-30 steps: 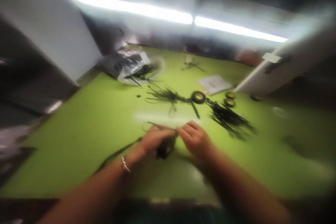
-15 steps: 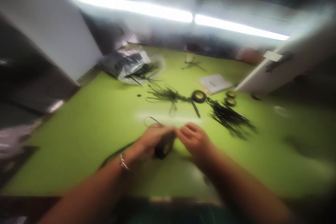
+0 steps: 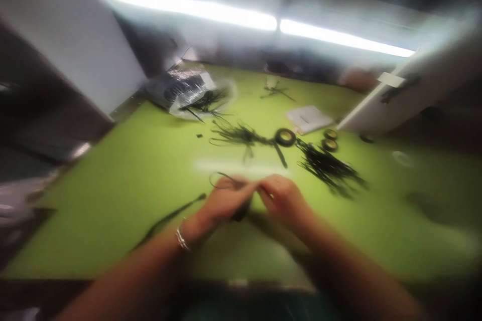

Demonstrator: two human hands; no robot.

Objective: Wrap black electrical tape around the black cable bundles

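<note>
My left hand [image 3: 228,198] is closed around a thin black cable [image 3: 216,174], whose loop sticks out past the knuckles. Under that palm a dark object [image 3: 241,211] shows in part; most of it is hidden and I cannot make out its kind now. My right hand [image 3: 280,193] is pinched, its fingertips meeting the left ones; what lies between them is too small and blurred to name. On the green table, beside my left forearm, lies a black cord [image 3: 169,218] with a thicker end.
Ahead lie a black tape roll [image 3: 285,137] with a yellow core, two smaller rolls [image 3: 330,140], and bundles of black cables [image 3: 241,134] [image 3: 329,168]. A clear plastic bag [image 3: 184,93] of cables stands back left, a white pad [image 3: 309,119] back right. White panels [image 3: 371,105] flank the table [image 3: 113,200].
Both hands have drawn closer, fingertips now touching. The dark round object under my left hand has swung up and is mostly covered. The cord's thicker end has come into sight.
</note>
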